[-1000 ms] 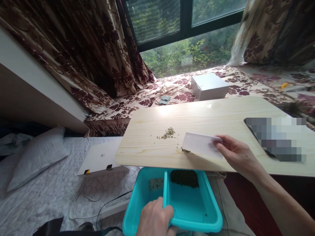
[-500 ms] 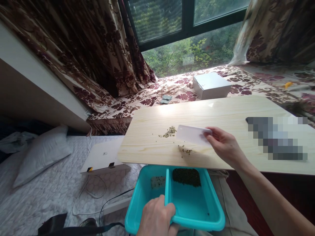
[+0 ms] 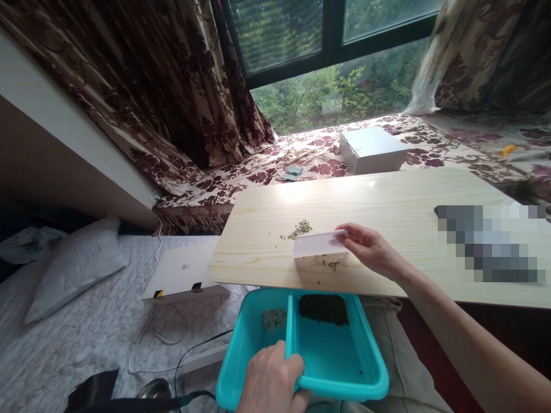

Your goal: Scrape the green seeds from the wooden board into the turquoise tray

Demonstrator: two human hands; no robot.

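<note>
My left hand [image 3: 273,376] is closed over the front rim of a turquoise two-compartment bin [image 3: 340,389], near its divider. A dark heap of granules [image 3: 323,308] lies at the back of the right compartment, and a few grains are scattered in the left one. My right hand [image 3: 371,248] pinches the right end of a white flat card [image 3: 318,244], tilted over the wooden tabletop [image 3: 253,215]. Just behind the card is a small pile of greenish-brown grains [image 3: 300,229]. A smaller scatter of grains [image 3: 331,265] lies in front of it.
A grey-white box [image 3: 373,150] and a folded grey cloth [image 3: 292,173] rest on the flowered window seat behind the table. At left, a white box [image 3: 183,267], cables and a pillow [image 3: 77,267] lie on a quilted bed. A blurred dark object [image 3: 486,244] is on the table's right.
My right hand has moved the white card left and slightly toward me, so it now stands in front of the grain pile. My left hand stays on the bin's rim.
</note>
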